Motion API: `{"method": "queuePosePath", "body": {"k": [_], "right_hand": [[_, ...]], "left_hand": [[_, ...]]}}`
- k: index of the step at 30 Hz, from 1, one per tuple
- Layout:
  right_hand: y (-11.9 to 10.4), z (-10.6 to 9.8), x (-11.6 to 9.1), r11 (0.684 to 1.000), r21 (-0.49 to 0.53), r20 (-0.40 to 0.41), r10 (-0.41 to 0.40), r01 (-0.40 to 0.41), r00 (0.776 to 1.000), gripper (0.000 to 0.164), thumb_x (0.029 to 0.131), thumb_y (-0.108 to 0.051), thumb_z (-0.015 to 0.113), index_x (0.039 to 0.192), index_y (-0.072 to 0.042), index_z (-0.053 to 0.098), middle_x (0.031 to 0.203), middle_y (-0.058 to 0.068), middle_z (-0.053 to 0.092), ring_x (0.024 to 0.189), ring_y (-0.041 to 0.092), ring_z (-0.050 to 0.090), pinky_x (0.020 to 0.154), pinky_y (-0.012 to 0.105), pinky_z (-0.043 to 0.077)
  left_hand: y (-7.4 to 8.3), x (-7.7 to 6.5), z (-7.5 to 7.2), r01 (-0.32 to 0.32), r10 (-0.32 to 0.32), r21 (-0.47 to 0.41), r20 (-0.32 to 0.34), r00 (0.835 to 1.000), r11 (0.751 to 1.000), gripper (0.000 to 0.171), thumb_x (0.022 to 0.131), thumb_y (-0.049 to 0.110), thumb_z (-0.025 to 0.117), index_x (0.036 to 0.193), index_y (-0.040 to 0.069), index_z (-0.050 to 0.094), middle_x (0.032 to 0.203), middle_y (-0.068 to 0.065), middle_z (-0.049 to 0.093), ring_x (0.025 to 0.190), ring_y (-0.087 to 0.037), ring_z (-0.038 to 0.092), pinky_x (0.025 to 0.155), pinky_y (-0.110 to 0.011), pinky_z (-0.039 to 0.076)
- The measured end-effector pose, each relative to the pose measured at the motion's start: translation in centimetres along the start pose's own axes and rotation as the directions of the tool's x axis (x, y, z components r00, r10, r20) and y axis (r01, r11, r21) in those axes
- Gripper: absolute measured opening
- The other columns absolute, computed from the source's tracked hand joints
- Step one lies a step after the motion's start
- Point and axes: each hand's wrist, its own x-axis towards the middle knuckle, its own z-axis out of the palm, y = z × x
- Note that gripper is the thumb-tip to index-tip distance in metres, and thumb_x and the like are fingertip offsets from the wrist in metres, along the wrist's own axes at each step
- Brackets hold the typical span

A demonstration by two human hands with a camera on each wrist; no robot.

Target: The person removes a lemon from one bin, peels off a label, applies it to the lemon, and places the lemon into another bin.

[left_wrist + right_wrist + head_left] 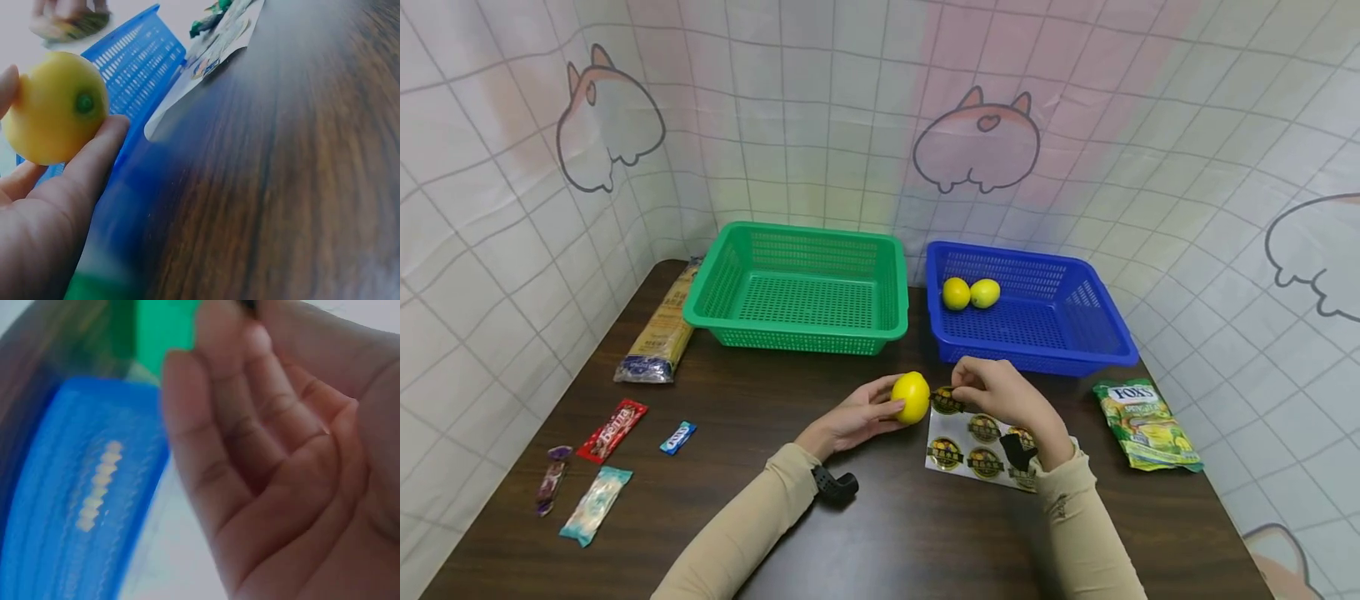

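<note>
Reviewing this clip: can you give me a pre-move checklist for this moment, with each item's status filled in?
1. Left hand gripping the held lemon: ok.
2. Right hand pinching a sticker: ok.
3. That sticker off the sheet: ok, the left wrist view shows it apart.
4. Sticker touching the held lemon: cannot tell.
5. Room in the blue basket beside its two lemons: ok.
</note>
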Motion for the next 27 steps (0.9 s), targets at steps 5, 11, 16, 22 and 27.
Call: {"method": "queuePosePath", "body": {"k": [5, 11, 16, 22, 27], "right_hand": [[-1.2, 0.0, 0.7, 0.993, 0.104, -0.009, -0.059, 0.059, 0.998, 0.005, 0.095, -0.017, 0.067, 0.095, -0.014, 0.064, 0.088, 0.003, 0.072, 0.073, 0.009, 0.061, 0.065, 0.022, 0.051], [-1.3, 1.0, 1.4, 0.989, 0.142, -0.029, -0.033, 0.037, 0.999, 0.005, 0.094, -0.016, 0.068, 0.096, -0.013, 0.065, 0.086, 0.004, 0.071, 0.073, 0.012, 0.064, 0.066, 0.021, 0.052], [-1.1, 1.6, 1.7, 0.989, 0.137, -0.085, -0.040, 0.051, 0.996, 0.006, 0.093, -0.017, 0.070, 0.097, -0.013, 0.067, 0.085, 0.003, 0.070, 0.071, 0.011, 0.062, 0.065, 0.022, 0.052], [-1.0, 2.4, 1.7, 0.987, 0.145, -0.143, -0.044, 0.065, 0.989, 0.008, 0.092, -0.017, 0.071, 0.099, -0.013, 0.069, 0.086, 0.002, 0.067, 0.071, 0.009, 0.059, 0.065, 0.022, 0.052], [-0.8, 3.2, 1.7, 0.990, 0.127, -0.195, -0.031, 0.056, 0.980, 0.008, 0.091, -0.015, 0.072, 0.098, -0.011, 0.070, 0.087, 0.003, 0.067, 0.071, 0.008, 0.060, 0.064, 0.020, 0.053]], "left_hand": [[0.2, 0.1, 0.4, -0.015, 0.015, 0.014, 0.013, 1.000, 1.000, 0.058, 0.103, 0.007, 0.051, 0.156, 0.011, 0.027, 0.157, -0.020, 0.031, 0.126, -0.020, 0.053, 0.116, -0.051, 0.042], [0.4, 0.0, 0.7, -0.014, 0.014, 0.023, 0.032, 0.999, 1.000, 0.057, 0.103, 0.010, 0.050, 0.156, 0.012, 0.027, 0.157, -0.021, 0.032, 0.128, -0.021, 0.053, 0.115, -0.048, 0.042], [0.5, -0.1, 0.7, -0.018, 0.018, 0.011, 0.046, 0.999, 1.000, 0.055, 0.104, 0.011, 0.048, 0.155, 0.011, 0.028, 0.156, -0.020, 0.033, 0.127, -0.020, 0.055, 0.113, -0.044, 0.046], [0.2, -0.1, 0.6, -0.009, 0.009, 0.007, 0.062, 0.998, 1.000, 0.053, 0.106, 0.011, 0.045, 0.155, 0.012, 0.027, 0.155, -0.021, 0.034, 0.133, -0.024, 0.052, 0.114, -0.045, 0.044], [0.1, 0.0, 0.9, 0.035, -0.033, -0.027, 0.061, 0.998, 0.999, 0.052, 0.110, 0.027, 0.035, 0.157, 0.010, 0.021, 0.158, -0.023, 0.028, 0.143, -0.034, 0.041, 0.121, -0.054, 0.032]]}}
